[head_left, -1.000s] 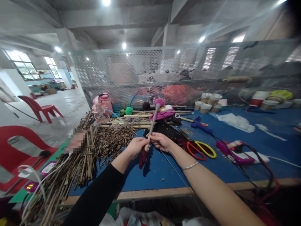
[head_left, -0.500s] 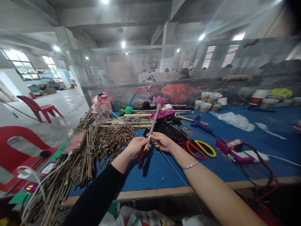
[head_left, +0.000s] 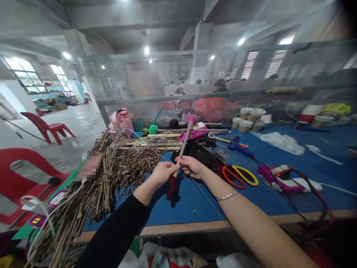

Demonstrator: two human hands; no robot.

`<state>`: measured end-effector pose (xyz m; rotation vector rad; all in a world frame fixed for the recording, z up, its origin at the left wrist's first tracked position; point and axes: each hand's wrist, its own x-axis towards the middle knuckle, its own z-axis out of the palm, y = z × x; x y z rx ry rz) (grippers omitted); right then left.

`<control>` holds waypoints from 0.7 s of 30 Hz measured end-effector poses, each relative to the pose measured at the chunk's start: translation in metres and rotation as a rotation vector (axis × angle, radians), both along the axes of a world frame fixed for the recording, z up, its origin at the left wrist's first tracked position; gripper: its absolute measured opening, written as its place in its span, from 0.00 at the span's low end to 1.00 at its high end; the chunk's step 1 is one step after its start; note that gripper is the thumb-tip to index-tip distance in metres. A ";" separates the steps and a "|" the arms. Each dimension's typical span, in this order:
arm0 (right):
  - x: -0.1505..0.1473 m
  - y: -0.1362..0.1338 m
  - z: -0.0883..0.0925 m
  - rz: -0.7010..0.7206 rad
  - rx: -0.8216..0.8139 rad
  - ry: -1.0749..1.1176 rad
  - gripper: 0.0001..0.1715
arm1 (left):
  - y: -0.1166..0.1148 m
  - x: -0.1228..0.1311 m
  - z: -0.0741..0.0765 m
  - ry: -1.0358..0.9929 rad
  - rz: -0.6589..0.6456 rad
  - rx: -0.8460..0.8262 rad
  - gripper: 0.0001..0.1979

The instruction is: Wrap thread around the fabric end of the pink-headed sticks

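Little has shifted — your left hand still pinches the stick low, held tilted over the table; your right hand pinches it just beside. It seems light, thin, stiff — grip the shaft, not the soft pompom.

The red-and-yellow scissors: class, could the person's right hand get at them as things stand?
Probably yes: the scissors lie uncovered on the blue table beside the right hand, nothing between them. That hand is pinching the stick, though, and would have to let go.

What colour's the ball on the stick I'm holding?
The ball on the stick is pink, head view.
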<state>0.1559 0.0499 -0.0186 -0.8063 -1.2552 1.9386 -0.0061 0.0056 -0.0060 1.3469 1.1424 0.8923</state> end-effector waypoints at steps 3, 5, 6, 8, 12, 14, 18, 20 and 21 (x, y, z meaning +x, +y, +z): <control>0.002 -0.001 0.002 0.053 -0.035 0.081 0.20 | 0.000 0.002 0.002 -0.250 -0.120 -0.218 0.20; 0.001 -0.002 0.002 0.061 -0.027 0.043 0.19 | 0.000 0.002 0.002 -0.239 -0.152 -0.287 0.20; 0.000 -0.002 0.001 0.051 -0.021 0.010 0.19 | -0.001 0.001 0.001 -0.185 -0.145 -0.272 0.20; -0.003 -0.003 -0.001 0.026 -0.007 -0.050 0.19 | -0.001 0.000 0.000 -0.015 -0.073 -0.139 0.20; -0.005 -0.003 -0.002 0.010 -0.005 -0.061 0.20 | -0.001 -0.001 -0.002 0.171 0.075 0.107 0.18; -0.004 -0.003 0.001 0.023 -0.021 -0.006 0.20 | -0.001 0.000 -0.001 -0.001 0.024 -0.003 0.17; 0.000 -0.003 0.004 0.040 -0.013 0.073 0.21 | 0.000 0.004 0.003 -0.383 -0.081 -0.286 0.13; -0.001 -0.002 0.003 0.036 0.003 0.036 0.21 | 0.001 0.004 0.002 -0.358 -0.074 -0.315 0.11; -0.002 -0.002 0.002 0.028 0.007 0.005 0.21 | 0.001 0.004 0.001 -0.283 -0.060 -0.282 0.12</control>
